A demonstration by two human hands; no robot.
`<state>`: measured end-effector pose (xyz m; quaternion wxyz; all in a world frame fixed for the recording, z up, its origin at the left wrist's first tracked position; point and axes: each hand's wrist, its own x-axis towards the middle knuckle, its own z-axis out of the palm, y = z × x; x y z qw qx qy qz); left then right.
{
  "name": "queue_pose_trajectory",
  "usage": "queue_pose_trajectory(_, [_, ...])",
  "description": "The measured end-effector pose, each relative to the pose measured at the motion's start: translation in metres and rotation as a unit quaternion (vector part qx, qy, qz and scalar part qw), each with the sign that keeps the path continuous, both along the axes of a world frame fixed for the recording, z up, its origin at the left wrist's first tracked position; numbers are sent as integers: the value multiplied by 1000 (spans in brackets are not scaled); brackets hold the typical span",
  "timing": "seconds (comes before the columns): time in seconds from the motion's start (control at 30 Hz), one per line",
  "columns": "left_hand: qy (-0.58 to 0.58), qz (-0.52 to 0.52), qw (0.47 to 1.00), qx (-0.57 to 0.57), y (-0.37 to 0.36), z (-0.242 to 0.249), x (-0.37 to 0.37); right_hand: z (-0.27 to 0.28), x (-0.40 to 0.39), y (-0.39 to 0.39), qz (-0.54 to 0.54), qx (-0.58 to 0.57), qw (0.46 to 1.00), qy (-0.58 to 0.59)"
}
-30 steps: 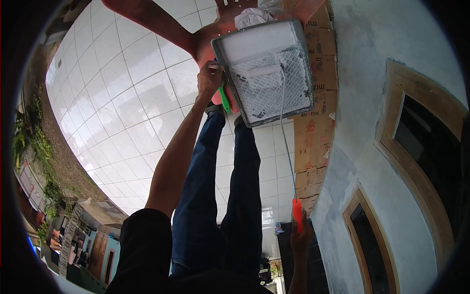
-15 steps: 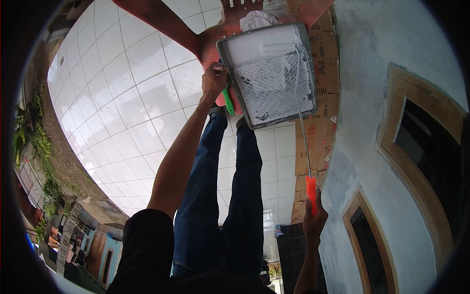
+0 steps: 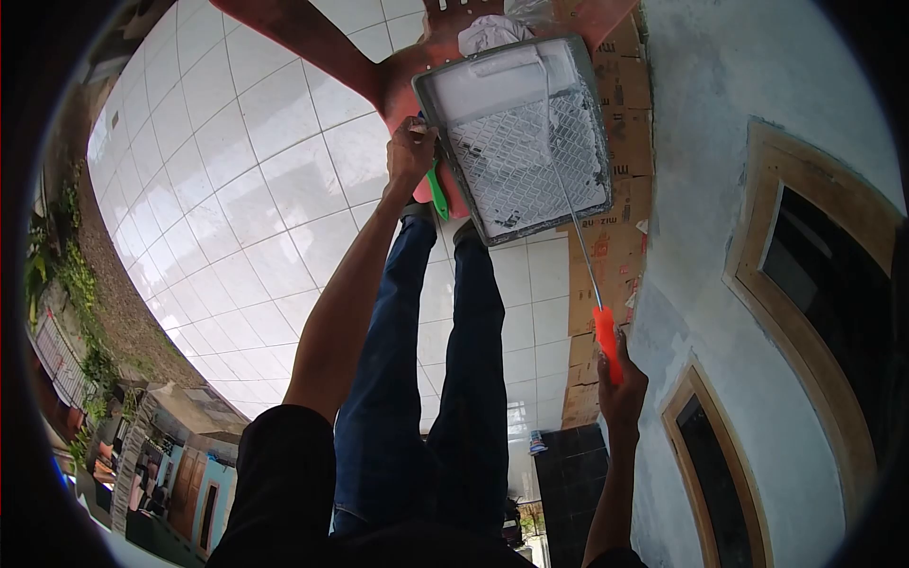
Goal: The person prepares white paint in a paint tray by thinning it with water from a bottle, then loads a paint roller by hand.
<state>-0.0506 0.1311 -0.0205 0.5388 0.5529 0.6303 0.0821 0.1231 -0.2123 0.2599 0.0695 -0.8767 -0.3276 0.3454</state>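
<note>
Roller in paint tray

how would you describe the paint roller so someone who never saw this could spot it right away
Start at the grey paint tray resting on the red plastic chair above the white tiled floor. The paint roller lies in the tray's white paint end, its thin metal rod running back to an orange handle gripped by the right hand. Nothing else there has that long rod and bright orange grip.

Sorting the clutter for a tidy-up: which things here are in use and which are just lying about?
In use: paint tray, steadied by left hand; paint roller, its orange handle in right hand.
Lying about: white rag, cardboard sheets, green tool.
</note>
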Motion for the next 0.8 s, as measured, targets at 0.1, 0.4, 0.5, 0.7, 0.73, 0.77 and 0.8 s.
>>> queue_pose_trajectory(0.1, [-2, -4, 1000, 15, -1, -8, -1, -4, -17, -5, 34, 28, 999, -20])
queue_pose_trajectory(0.4, [-7, -27, 998, 48, -4, -26, -3, 14, -33, -25, 4, -12, 1000, 8])
queue_pose_trajectory(0.5, [6, -47, 995, 82, -6, -16, 4, 13, -24, -29, 3, 4, 1000, -16])
queue_pose_trajectory(0.7, [40, -79, 989, 117, -11, -11, 8, 7, -10, -13, -20, 0, 999, -40])
queue_pose_trajectory(0.73, [49, -89, 984, 144, -12, -12, 8, 6, -9, -9, -35, -5, 999, -32])
queue_pose_trajectory(0.77, [49, -88, 985, 143, -12, -10, 9, 5, -9, -4, -51, -12, 998, -23])
queue_pose_trajectory(0.8, [55, -100, 985, 129, -11, -7, 10, 3, -12, -3, -51, -14, 998, -24])
